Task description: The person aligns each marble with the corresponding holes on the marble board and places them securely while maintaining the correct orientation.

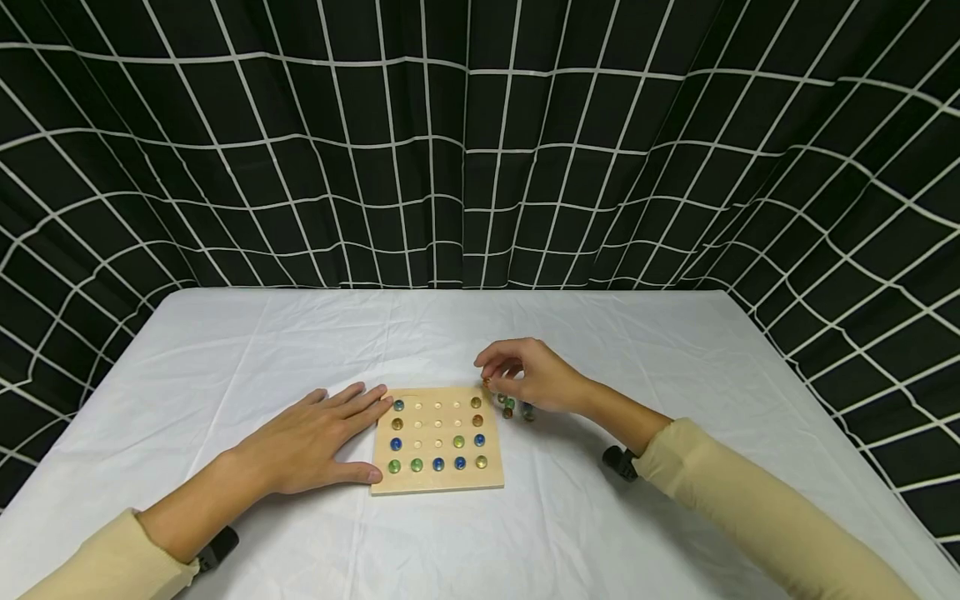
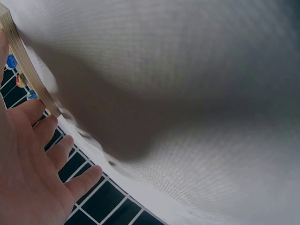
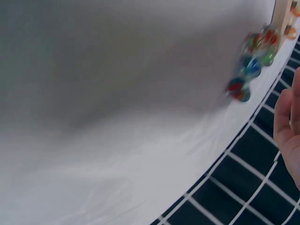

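Note:
A pale wooden board [image 1: 450, 482] with rows of round hollows lies on the table. Glass marbles fill its front row, including a blue marble [image 1: 438, 464], and line both side columns. My left hand [image 1: 315, 442] is spread flat, thumb and fingertips resting at the board's left edge. Over the back right corner, my right hand [image 1: 536, 377] has its thumb and fingers bent together, pinching an orange-tinted marble [image 1: 487, 383]. Just below that hand, several loose marbles [image 1: 509, 407] sit on the cloth to the board's right. The right wrist view shows these loose marbles [image 3: 251, 67] bunched near the board.
White cloth [image 1: 300, 333] with light creases covers the table. A black curtain [image 1: 465, 167] with a white grid hangs behind and at both sides. Small black devices [image 1: 620, 462] are strapped at the wrists.

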`<state>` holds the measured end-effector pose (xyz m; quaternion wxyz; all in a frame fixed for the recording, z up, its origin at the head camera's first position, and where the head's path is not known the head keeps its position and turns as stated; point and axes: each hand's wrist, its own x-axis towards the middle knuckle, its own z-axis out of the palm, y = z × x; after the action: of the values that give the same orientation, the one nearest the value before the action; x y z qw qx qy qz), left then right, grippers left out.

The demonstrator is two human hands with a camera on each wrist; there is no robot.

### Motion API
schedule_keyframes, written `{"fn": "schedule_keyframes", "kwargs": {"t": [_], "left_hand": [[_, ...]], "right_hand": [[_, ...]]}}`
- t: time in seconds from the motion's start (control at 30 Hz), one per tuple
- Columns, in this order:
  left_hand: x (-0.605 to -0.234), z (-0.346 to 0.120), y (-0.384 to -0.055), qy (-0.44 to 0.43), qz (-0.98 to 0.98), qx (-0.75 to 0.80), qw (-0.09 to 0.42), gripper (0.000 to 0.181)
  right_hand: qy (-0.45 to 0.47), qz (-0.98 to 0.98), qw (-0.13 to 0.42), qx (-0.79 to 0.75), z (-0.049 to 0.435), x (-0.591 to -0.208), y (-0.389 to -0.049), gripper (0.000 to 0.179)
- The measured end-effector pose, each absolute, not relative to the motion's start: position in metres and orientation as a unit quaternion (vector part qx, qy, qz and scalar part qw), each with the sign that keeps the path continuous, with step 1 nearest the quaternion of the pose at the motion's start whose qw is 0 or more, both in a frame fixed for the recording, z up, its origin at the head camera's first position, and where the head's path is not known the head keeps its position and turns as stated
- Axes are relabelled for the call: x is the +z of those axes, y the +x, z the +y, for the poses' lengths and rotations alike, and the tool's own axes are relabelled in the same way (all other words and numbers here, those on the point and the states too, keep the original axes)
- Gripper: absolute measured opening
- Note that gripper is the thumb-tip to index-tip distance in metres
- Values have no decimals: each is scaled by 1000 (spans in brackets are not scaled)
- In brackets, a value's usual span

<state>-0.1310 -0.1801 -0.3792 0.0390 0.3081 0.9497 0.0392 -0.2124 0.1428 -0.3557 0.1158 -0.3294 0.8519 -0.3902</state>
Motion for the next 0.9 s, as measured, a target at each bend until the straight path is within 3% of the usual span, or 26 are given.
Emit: {"fn": "schedule_keyframes", "kwargs": {"t": [0.9], "left_hand": [[-380, -182, -131, 311, 949, 44, 33, 89]], "right_hand": [[-353, 839, 201, -362, 104, -368, -195, 21]]}}
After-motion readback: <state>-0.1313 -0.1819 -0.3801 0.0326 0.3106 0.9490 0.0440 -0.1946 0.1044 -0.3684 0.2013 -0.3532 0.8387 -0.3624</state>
